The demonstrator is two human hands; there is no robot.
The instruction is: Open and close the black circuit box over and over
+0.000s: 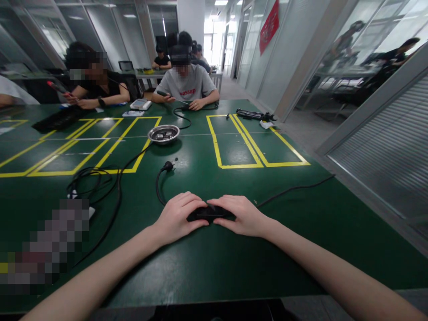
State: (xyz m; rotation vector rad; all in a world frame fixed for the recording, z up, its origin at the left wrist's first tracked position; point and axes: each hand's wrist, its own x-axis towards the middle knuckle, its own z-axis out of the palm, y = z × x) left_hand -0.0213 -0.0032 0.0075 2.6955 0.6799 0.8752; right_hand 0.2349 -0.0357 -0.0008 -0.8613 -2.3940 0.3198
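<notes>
A black power adapter (pixel 210 214) lies low over the green table in front of me, its middle showing between my hands. My left hand (pixel 182 214) wraps round its left end, and my right hand (pixel 241 215) closes on the right end, thumbs along the near side. From behind my left hand a thick black cord curves up to a plug (pixel 168 166) resting on the table. A thinner black cable (pixel 294 190) runs from beside my right hand toward the table's right edge. My fingers hide both ends of the adapter.
Beyond the plug stands a metal bowl (pixel 163 134) holding small metal parts. Coiled black cable (pixel 92 180) lies left, near a blurred-out item (pixel 56 240). Yellow tape (pixel 240 166) marks the green table (pixel 214 272). A folded black tripod (pixel 254 115) lies far right. Co-workers (pixel 185 84) sit opposite.
</notes>
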